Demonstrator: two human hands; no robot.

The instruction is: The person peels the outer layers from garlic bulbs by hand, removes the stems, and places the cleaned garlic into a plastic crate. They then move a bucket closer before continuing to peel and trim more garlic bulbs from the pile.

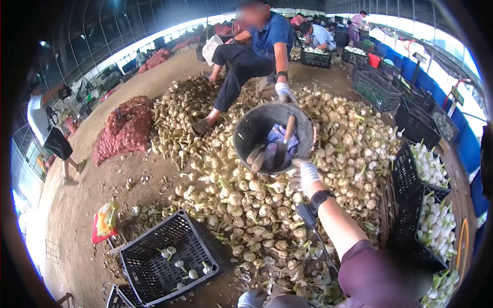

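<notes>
Your right hand (303,174), gloved, grips the near rim of the bucket (246,134) over the garlic heap (246,205); a co-worker's hand (283,92) holds the far rim. Your left hand (251,297), below the bucket, is barely visible, grip unclear. You seem mid-handover; next, take its weight steadily.

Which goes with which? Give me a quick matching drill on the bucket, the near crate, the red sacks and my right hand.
Things:
1. bucket
2. near crate
3. red sacks
4. right hand

States or places:
A. holds only a few bulbs
B. white-gloved, fingers on a rim
C. lying on bare ground left of the pile
D. holds wooden-handled tools and blue cloth

Pairs: 1-D, 2-A, 3-C, 4-B
</notes>
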